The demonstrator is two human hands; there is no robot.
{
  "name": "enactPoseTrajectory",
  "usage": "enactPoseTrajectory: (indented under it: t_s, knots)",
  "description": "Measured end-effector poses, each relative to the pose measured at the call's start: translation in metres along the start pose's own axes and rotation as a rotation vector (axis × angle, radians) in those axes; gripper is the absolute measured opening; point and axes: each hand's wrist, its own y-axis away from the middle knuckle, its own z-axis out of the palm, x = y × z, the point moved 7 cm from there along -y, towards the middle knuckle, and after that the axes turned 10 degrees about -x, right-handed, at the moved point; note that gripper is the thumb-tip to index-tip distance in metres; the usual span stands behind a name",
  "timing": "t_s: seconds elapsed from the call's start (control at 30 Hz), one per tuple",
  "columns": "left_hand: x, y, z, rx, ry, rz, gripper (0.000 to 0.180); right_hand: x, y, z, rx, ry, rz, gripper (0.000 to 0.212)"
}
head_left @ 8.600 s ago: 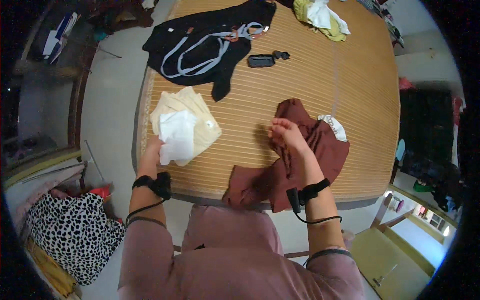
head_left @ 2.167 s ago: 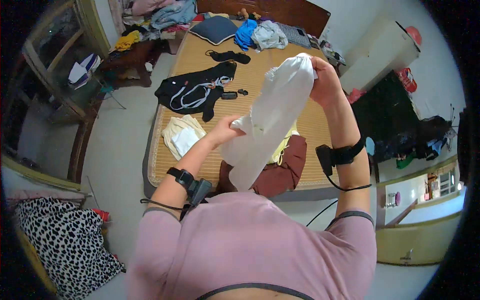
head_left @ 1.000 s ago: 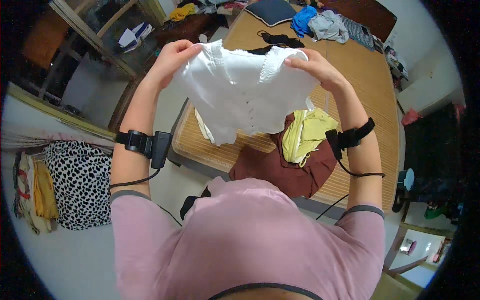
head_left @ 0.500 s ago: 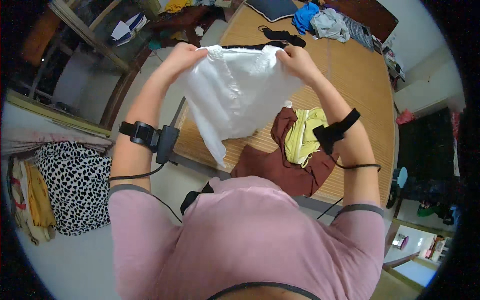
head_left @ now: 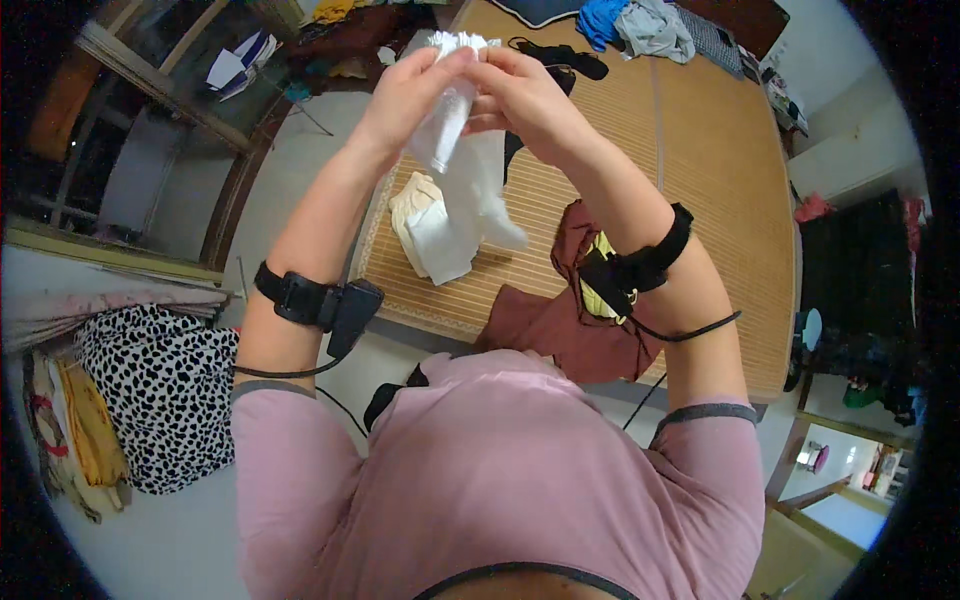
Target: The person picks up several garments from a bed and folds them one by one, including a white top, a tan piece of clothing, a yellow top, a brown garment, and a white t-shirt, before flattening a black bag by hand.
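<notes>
Head view: L hand & R hand close tog., fingers of both grasping gathered top of white garment; below, mat-topped bed, maroon garment nr. its edge.

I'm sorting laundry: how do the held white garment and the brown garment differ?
The white garment hangs bunched from the left hand and right hand; the brown garment lies on the mat. The brown garment is dark and bears yellow cloth; the white garment is pale. Both are cloth.
</notes>
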Motion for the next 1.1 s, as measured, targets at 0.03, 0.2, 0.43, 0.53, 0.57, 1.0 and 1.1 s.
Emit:
enactPoseTrajectory:
  t_s: [0.03, 0.2, 0.43, 0.53, 0.57, 1.0, 1.1]
  knots:
    - [0.003, 0.001, -0.001, -0.017, -0.087, 0.046, 0.038, -0.007, 0.000, 0.001, 0.005, -0.012, -0.071, 0.031]
    - [0.002, 0.004, -0.017, -0.134, -0.195, 0.081, 0.040, -0.026, 0.013, 0.009, -0.162, -0.015, -0.097, 0.032]
    - [0.063, 0.012, -0.044, -0.259, 0.185, 0.153, 0.039, 0.052, 0.002, -0.075, -0.002, 0.060, -0.071, 0.055]
    - [0.074, 0.012, -0.047, -0.335, 0.429, 0.152, 0.036, 0.089, 0.020, -0.013, -0.228, 0.230, 0.091, 0.057]
    - [0.063, 0.012, -0.065, -0.309, 0.426, 0.143, 0.036, 0.099, 0.024, 0.004, -0.305, 0.203, 0.086, 0.053]
    - [-0.182, 0.064, -0.113, 0.066, 0.565, -0.278, 0.036, 0.157, 0.068, 0.082, -0.533, -0.416, 0.495, 0.058]
    - [-0.219, 0.115, -0.094, 0.160, -0.134, -0.775, 0.045, 0.175, 0.066, 0.080, -0.388, -0.554, 0.557, 0.051]
